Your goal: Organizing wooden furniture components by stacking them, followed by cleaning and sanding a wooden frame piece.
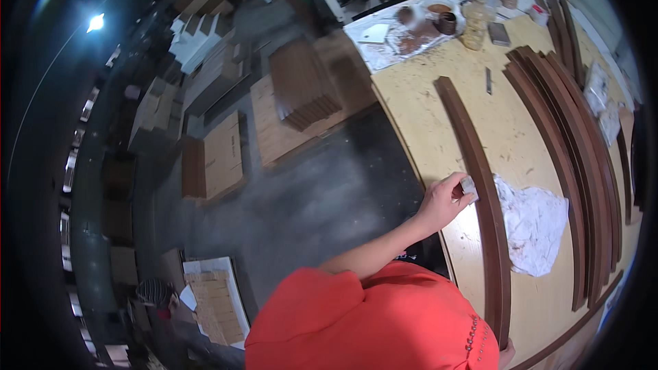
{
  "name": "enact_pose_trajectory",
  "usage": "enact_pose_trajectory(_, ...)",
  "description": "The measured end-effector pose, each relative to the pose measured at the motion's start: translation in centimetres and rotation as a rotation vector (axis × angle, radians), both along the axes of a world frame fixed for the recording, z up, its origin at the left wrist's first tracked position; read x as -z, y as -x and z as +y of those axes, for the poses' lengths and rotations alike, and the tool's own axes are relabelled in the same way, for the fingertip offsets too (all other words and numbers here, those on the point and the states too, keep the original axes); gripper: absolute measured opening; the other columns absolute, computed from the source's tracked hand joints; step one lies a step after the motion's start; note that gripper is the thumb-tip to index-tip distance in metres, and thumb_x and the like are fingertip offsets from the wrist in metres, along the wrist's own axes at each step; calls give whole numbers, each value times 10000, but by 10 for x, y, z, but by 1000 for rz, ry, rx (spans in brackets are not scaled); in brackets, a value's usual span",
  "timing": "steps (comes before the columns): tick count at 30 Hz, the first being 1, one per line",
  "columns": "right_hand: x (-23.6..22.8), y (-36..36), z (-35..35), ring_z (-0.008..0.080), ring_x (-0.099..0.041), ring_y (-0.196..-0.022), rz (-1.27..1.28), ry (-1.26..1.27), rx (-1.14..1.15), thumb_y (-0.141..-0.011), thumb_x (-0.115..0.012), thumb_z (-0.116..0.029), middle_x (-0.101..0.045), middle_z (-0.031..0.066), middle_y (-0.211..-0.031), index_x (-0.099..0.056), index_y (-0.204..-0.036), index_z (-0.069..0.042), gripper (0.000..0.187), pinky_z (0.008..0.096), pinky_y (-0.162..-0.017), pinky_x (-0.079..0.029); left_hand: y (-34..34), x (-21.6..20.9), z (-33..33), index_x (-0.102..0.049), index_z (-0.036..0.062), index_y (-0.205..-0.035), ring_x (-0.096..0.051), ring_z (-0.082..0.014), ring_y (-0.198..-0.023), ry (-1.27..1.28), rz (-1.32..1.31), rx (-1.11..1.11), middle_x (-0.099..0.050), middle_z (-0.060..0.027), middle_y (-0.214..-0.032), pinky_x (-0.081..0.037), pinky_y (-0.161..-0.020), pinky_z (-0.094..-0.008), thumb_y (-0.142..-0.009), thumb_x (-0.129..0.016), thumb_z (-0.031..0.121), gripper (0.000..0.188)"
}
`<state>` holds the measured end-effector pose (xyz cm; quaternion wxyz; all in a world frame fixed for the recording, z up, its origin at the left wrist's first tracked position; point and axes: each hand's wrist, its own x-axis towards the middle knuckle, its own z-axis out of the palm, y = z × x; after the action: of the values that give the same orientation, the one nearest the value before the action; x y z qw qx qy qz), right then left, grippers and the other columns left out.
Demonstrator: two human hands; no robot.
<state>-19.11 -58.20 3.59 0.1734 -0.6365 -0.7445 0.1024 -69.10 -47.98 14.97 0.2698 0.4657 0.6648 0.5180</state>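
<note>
A long dark-brown wooden strip [484,195] lies lengthwise on the pale worktable. My left hand [444,200] reaches over the table's left edge and pinches a small greyish block [469,188] between thumb and fingers, pressed to the strip's left side. Low in the picture, my right hand [507,355] shows only in part at the strip's near end, its fingers curled against the edge; my red clothing hides the rest. Right of the strip lies a crumpled white cloth [534,226].
Several more brown strips [572,164] lie along the table's right side. A flat tool [489,81], a clear jar [474,22], a dark cup [447,23] and stained paper [411,44] are at the far end. Stacked brown boards [301,82] stand on the floor to the left.
</note>
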Motion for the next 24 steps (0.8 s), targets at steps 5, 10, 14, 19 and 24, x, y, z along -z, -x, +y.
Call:
enact_pose_trajectory(5,-8,18,18,103,-419,-587,118,320,94,-538,-648,-24,-428,-7,-590,-507,-663,-10,188,295,-508,-371,45,32,12,-548,-30,-1084,-610,-82,-802,-54,-277,-112,-617,-34,-897,-516,-691,-226,-851,-617,-24,243)
enact_pose_trajectory(10,-74,31,-27,102,-413,-599,167,540,431,-509,-621,2,-412,-10,-598,-495,-662,-12,199,296,-506,-359,126,24,34,-550,-22,-1099,-617,-100,-792,-68,-387,-172,-613,-48,-880,-517,-691,-232,-847,-590,-68,260)
enact_pose_trajectory(14,-131,95,-31,81,-419,-555,211,517,500,-459,-587,21,-431,-11,-551,-483,-616,-6,190,277,-477,-344,210,39,72,-561,-32,-1085,-618,-108,-767,-165,-368,-258,-632,-58,-892,-519,-690,-242,-865,-609,-21,225)
enact_pose_trajectory(19,-129,95,-59,78,-360,-550,44,505,499,-433,-600,13,-350,-24,-548,-411,-565,-22,233,273,-458,-285,304,50,142,-569,-79,-1035,-605,-108,-783,-160,-197,-301,-638,-54,-883,-493,-707,-253,-855,-600,-40,186)
enact_pose_trajectory(24,-139,116,-55,93,-400,-529,24,495,530,-461,-629,12,-389,9,-534,-443,-571,-16,218,295,-458,-320,362,58,218,-637,18,-1012,-634,-207,-784,-15,284,-307,-673,-89,-857,-483,-709,-321,-797,-701,89,235)
